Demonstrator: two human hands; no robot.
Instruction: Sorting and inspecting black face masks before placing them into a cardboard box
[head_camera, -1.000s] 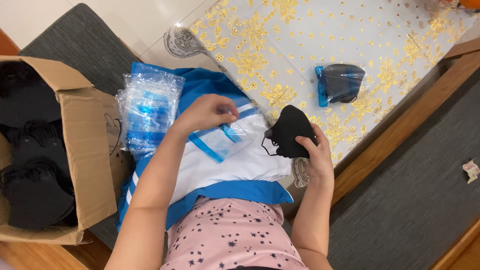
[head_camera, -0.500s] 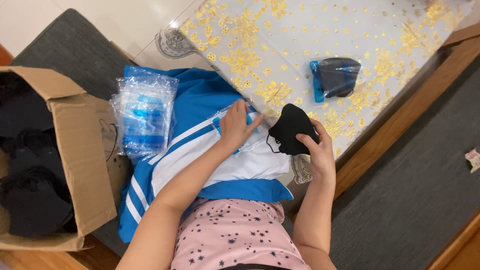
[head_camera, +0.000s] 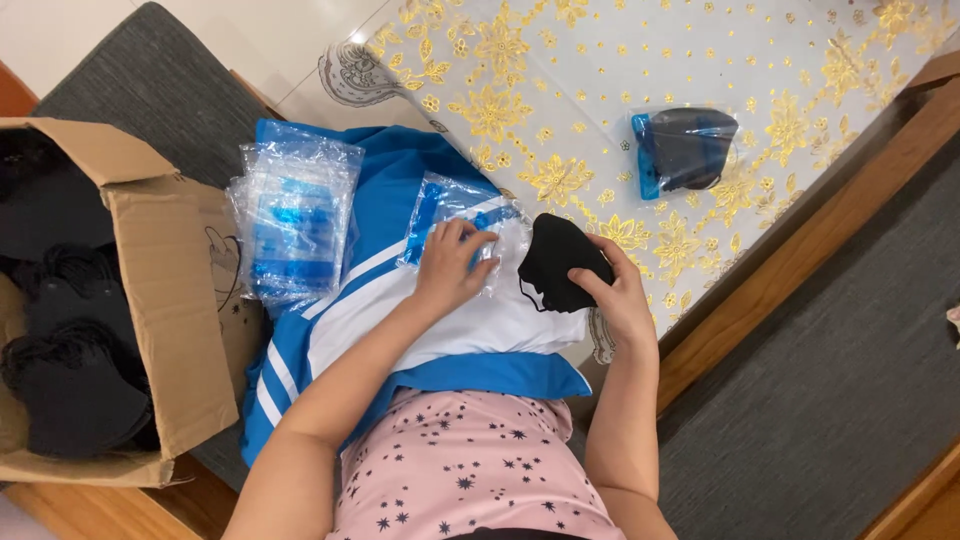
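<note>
Closest in, a blue and white cloth (head_camera: 400, 330) lies over the person's lap. The left hand (head_camera: 448, 268) rests on it, fingers curled and pinching a thin, crinkly clear bag (head_camera: 450, 215) with a blue strip. The right hand (head_camera: 618, 295) is closed around a soft black face mask (head_camera: 560, 262), just to the right of the bag. The mask's long side points toward the bag's open end. Further left sits a shiny stack of empty bags (head_camera: 295, 220), then a brown cardboard box (head_camera: 170, 300) full of black masks. Far off, on the table (head_camera: 560, 90) with gold flowers, lies one packed mask (head_camera: 685, 150).
</note>
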